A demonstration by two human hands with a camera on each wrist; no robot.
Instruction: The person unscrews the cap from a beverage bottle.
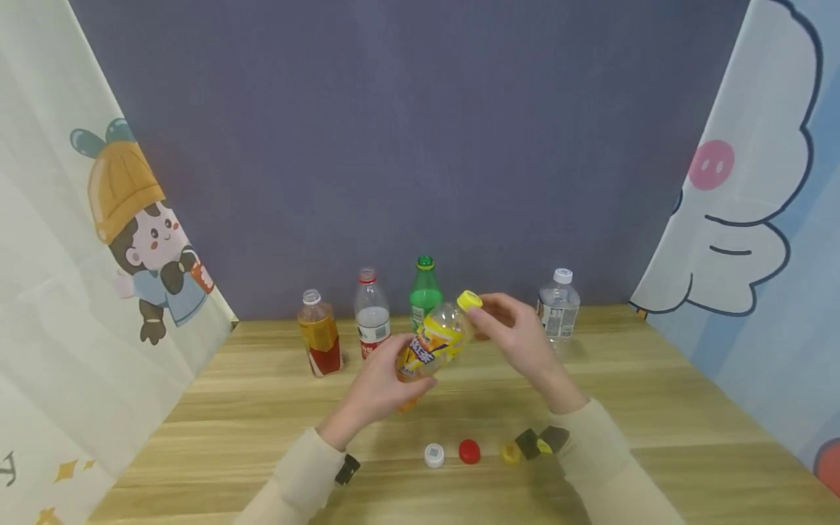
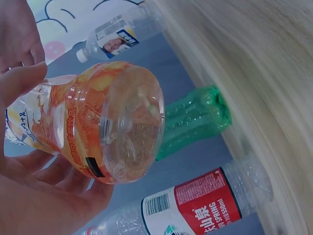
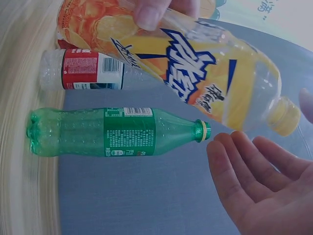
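My left hand grips a clear plastic drink bottle with a yellow and orange label, fingers on one side and thumb on the other. The bottle tilts, its neck pointing up and to the right, and a yellow cap sits on its mouth. Its round base faces the left wrist view. My right hand is at the cap. In the right wrist view its fingers are nearly straight and a little apart from the cap, with the thumb partly cut off at the frame edge.
Behind the hands stand an uncapped orange-labelled bottle, an uncapped red-and-white-labelled bottle, a green bottle and a white-capped clear bottle. Nearer lie a white cap, a red cap and a yellow bottle cap on the wooden table.
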